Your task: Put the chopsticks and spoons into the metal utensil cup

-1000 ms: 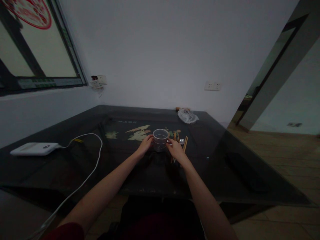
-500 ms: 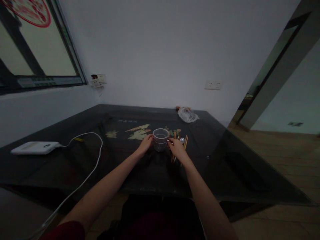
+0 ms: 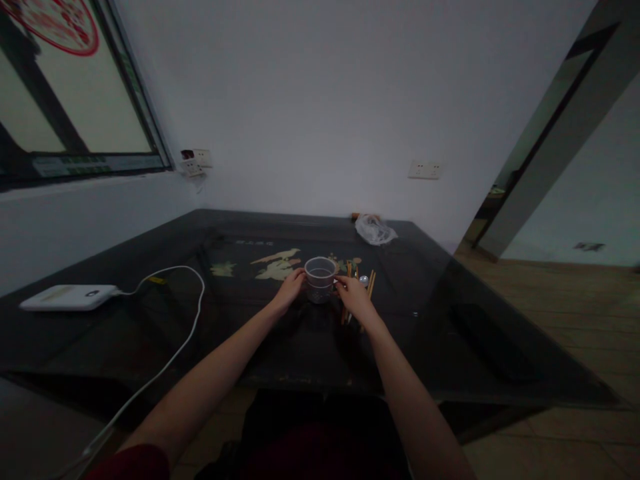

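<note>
A grey, see-through plastic cup (image 3: 321, 288) with a pale rim stands upright on the dark table in front of me. My left hand (image 3: 291, 288) grips its left side, the fingers closed at the rim. On the opposite side my right hand (image 3: 352, 293) pinches the cup with thumb and fingers. Wooden chopsticks (image 3: 371, 285) lie beside and partly beneath my right hand. Among them shows the shiny bowl of a metal spoon (image 3: 364, 281). My right hand hides part of this bundle.
The black table (image 3: 240, 353) has a bird-and-flower picture on its top. A crumpled clear plastic bag (image 3: 375, 230) lies at the back. To the left rests a white power bank (image 3: 70, 297) with a white cable (image 3: 193, 327). A dark flat object (image 3: 493, 343) lies at the right.
</note>
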The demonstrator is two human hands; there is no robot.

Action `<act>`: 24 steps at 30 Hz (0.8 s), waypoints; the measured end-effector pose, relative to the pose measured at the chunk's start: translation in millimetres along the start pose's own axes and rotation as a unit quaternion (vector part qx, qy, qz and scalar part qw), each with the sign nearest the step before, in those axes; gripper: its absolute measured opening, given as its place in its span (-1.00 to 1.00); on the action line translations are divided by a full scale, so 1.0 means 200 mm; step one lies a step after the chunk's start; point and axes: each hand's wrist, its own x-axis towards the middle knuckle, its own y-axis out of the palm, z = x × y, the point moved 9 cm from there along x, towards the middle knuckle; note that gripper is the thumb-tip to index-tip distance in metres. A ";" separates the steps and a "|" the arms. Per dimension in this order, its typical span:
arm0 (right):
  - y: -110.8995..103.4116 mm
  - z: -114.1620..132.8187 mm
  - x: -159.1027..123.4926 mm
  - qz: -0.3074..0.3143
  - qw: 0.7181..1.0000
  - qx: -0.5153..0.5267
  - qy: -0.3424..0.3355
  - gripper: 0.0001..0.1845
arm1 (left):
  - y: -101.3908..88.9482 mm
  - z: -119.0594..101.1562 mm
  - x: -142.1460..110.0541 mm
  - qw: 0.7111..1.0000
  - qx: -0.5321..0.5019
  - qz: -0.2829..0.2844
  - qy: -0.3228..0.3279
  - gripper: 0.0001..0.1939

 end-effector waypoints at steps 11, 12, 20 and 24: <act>-0.10 0.00 -0.02 -0.049 0.999 0.005 0.013 -0.66 | 0.01 -0.02 -0.01 1.000 -0.011 0.012 -0.003 -0.80; -0.14 0.00 -0.02 -0.061 0.998 0.009 0.011 -0.67 | 0.01 -0.02 -0.01 1.000 -0.015 0.016 0.001 -0.80; -0.48 -0.02 0.04 -0.126 0.992 0.015 -0.011 -0.76 | -0.04 -0.08 -0.01 0.999 -0.032 -0.009 0.029 -0.79; -0.51 -0.20 0.06 -0.122 0.990 -0.048 0.058 -0.79 | -0.08 -0.13 -0.01 0.997 -0.042 -0.022 0.054 -0.79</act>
